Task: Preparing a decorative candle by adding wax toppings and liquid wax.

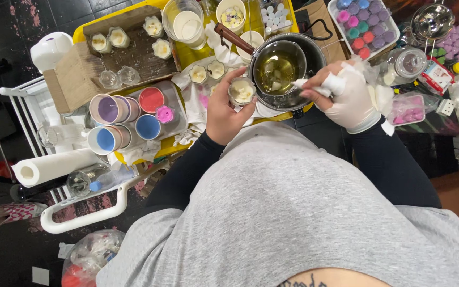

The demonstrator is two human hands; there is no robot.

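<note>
Left hand (pixel 223 109) grips a filled candle cup (pixel 241 91); gloved right hand (pixel 346 95) pinches a tissue (pixel 314 85) at the melting pot (pixel 280 69), liquid wax remaining; several cups near the table's far edge already filled.

One head-worn camera looks steeply down from above the person's chest, close over the yellow bench (pixel 195 56) and dark floor (pixel 6 32)

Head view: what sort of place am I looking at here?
Likely a home craft corner for candle making. A metal pouring pot holds clear melted liquid, small glass cups of pale wax sit in a cardboard tray, and the left hand holds another filled cup beside coloured pots.
</note>
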